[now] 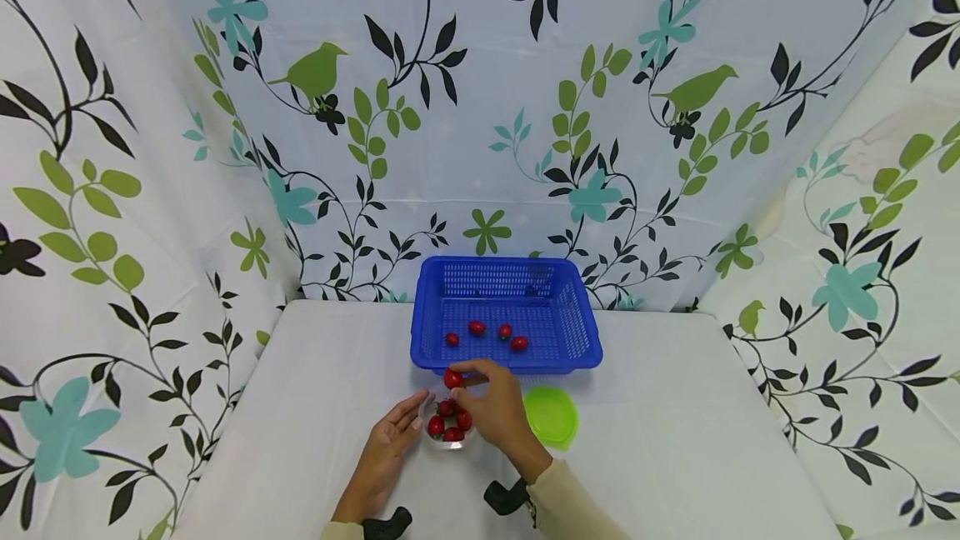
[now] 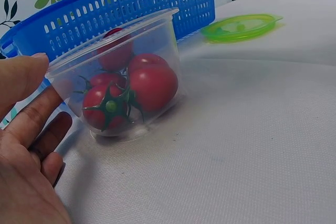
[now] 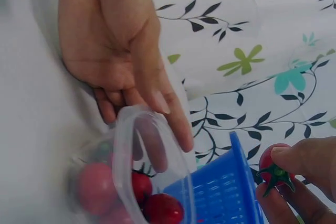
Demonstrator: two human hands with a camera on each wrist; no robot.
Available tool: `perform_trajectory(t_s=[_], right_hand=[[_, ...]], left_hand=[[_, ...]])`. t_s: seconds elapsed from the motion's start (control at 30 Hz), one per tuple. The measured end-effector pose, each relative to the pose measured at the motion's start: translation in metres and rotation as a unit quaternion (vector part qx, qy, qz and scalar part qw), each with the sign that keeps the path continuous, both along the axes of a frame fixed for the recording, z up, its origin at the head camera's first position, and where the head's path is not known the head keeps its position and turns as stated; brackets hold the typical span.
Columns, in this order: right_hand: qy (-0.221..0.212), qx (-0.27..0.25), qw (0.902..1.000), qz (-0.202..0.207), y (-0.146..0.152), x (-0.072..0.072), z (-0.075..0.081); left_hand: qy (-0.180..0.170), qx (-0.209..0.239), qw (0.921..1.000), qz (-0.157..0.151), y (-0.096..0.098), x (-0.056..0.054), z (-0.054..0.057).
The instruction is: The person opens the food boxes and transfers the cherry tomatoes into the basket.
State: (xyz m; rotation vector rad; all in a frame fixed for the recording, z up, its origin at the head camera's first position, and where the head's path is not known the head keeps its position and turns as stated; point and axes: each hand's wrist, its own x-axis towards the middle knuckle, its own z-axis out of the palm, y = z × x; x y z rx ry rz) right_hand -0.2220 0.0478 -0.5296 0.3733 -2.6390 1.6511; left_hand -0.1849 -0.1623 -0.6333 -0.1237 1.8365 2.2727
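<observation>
A small red tomato (image 1: 452, 378) with a green stem top (image 3: 276, 176) is pinched between the thumb and fingers of my right hand (image 1: 495, 405), above the near side of the blue basket's front edge. Below it stands a clear plastic container (image 2: 169, 35) holding several red tomatoes (image 2: 153, 85). My left hand (image 1: 386, 450) rests beside this container on its left, fingers extended along the wall and thumb near the rim. In the right wrist view, the left hand's fingers (image 3: 178, 121) show behind the clear rim.
Behind the container sits a blue perforated basket (image 1: 581, 336) with several tomatoes (image 1: 477, 328) spread on its floor. A bright green lid (image 1: 551, 417) lies flat on the white table (image 1: 675, 440), right of my right hand. Patterned cloth (image 1: 487, 148) hangs around the table.
</observation>
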Motion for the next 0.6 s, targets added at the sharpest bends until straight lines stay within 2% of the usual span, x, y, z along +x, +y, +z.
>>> perform_trajectory(t_s=[0.3, 0.6], right_hand=[[0.032, -0.009, 0.9995, -0.002, 0.006, -0.013, 0.02], [0.049, -0.004, 0.9988, -0.011, 0.011, -0.036, 0.033]], left_hand=[[-0.002, -0.004, 1.0, 0.002, 0.001, 0.0, 0.003], [-0.002, 0.003, 1.0, 0.005, 0.001, 0.001, 0.003]])
